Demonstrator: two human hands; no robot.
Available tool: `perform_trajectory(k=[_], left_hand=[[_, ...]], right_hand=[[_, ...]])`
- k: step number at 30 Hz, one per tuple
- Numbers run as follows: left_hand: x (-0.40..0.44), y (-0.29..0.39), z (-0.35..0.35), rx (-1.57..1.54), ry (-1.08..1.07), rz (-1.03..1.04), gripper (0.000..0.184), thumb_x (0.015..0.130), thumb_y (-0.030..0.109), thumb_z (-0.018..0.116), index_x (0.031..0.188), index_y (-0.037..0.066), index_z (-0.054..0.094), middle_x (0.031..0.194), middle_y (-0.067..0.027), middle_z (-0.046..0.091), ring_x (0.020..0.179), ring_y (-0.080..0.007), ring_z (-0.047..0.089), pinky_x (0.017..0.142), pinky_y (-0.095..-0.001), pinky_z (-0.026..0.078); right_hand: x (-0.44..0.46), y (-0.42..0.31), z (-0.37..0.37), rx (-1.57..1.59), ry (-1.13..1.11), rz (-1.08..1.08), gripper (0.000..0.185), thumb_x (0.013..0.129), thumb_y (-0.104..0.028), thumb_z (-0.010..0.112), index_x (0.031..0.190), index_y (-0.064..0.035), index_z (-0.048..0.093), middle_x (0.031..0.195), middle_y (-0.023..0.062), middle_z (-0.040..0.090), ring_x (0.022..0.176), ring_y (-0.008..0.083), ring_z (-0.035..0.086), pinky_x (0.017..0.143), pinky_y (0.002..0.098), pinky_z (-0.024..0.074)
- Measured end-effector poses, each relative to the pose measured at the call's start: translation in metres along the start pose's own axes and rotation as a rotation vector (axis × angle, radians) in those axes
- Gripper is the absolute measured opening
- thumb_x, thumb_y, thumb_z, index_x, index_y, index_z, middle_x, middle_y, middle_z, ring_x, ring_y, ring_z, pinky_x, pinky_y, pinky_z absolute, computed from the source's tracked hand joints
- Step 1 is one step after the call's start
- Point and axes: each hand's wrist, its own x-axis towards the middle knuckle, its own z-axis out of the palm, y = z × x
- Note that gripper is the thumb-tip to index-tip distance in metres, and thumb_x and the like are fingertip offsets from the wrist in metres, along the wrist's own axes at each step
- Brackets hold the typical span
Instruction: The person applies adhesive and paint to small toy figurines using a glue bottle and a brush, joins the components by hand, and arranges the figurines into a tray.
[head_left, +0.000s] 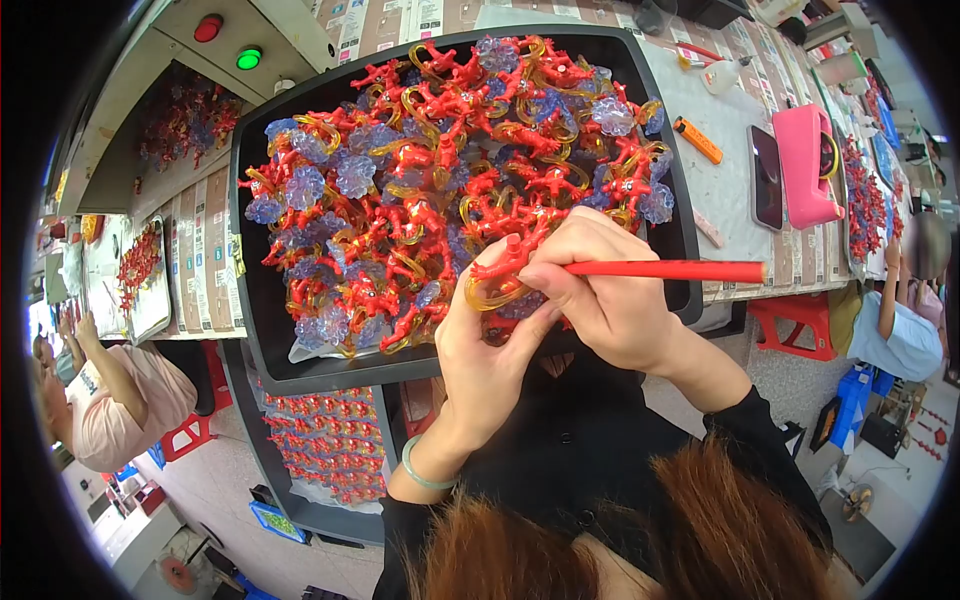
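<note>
Figure [512,254] sat pinched in left grip [478,365] over tray [330,378]; right grip [612,295] clasped stick [690,270], axis running past tray's right rim.

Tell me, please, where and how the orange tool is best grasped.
Pinch the orange tool across its middle, probably from above, by its long sides: it looks slim, lies flat, and nothing crowds those sides, though one end sits near the black tray. The right hand seems nearer, but holds the red stick.

The red figures [422,222] look like glossy plastic, the purple clusters [355,176] shiny and see-through, the tray [684,215] matt plastic, and the stick [670,270] smooth and glossy.
</note>
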Motion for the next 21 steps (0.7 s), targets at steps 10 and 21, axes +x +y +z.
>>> perform_trajectory(k=[10, 21], left_hand=[[0.001, 0.003, -0.002, -0.047, -0.023, -0.094, 0.049, 0.069, 0.001, 0.063, 0.114, 0.000, 0.042, 0.104, -0.0107, 0.053, 0.088, -0.0130, 0.053, 0.074, -0.0261, 0.045], [0.010, 0.006, -0.028, -0.990, -0.028, -0.429, 0.046, 0.076, 0.002, 0.050, 0.118, 0.004, 0.032, 0.113, -0.0166, 0.043, 0.072, -0.0179, 0.056, 0.063, -0.0270, 0.048]], right_hand=[[0.002, 0.004, -0.003, -0.050, -0.030, 0.053, 0.011, 0.076, -0.013, 0.056, 0.071, -0.0035, 0.052, 0.065, 0.0063, 0.050, 0.060, 0.0242, 0.049, 0.054, 0.0323, 0.0385], [-0.006, 0.019, -0.079, -0.174, 0.268, 0.319, 0.012, 0.081, -0.011, 0.050, 0.084, 0.0007, 0.052, 0.071, 0.0085, 0.056, 0.065, 0.0120, 0.053, 0.056, 0.0256, 0.0412]])
